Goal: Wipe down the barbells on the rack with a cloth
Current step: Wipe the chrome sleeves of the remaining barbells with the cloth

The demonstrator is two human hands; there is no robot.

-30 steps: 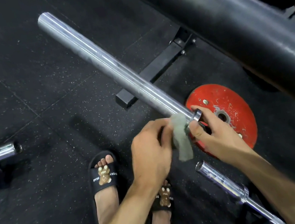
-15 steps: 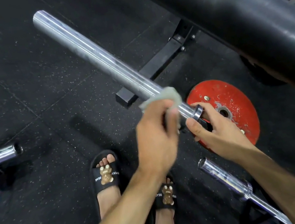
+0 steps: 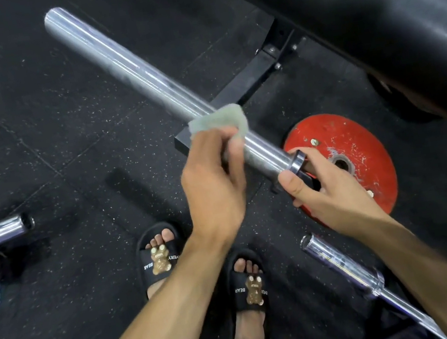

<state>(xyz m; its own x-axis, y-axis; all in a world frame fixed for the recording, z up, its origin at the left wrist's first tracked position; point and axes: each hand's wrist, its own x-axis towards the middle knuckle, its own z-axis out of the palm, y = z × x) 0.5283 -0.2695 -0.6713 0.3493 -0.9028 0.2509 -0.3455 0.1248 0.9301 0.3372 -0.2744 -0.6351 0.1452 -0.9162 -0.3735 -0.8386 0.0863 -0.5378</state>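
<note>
A silver barbell sleeve point(image 3: 122, 65) runs from the upper left down to the middle of the view. My left hand point(image 3: 211, 177) grips a pale green cloth point(image 3: 220, 121) wrapped over the sleeve about two thirds of the way down it. My right hand point(image 3: 327, 193) holds the bar just behind the sleeve's collar point(image 3: 296, 161), thumb on the near side. A second barbell point(image 3: 351, 269) lies lower at the bottom right, partly behind my right forearm.
A red weight plate point(image 3: 359, 140) lies on the black rubber floor under my right hand. A thick black padded roller point(image 3: 366, 6) crosses the upper right. The black rack foot point(image 3: 243, 83) sits under the sleeve. Another chrome bar end point(image 3: 4, 229) is at the left. My sandalled feet point(image 3: 160, 257) stand below.
My left hand has slid the cloth up the sleeve, from the collar toward the free end. My right hand has stayed at the collar.
</note>
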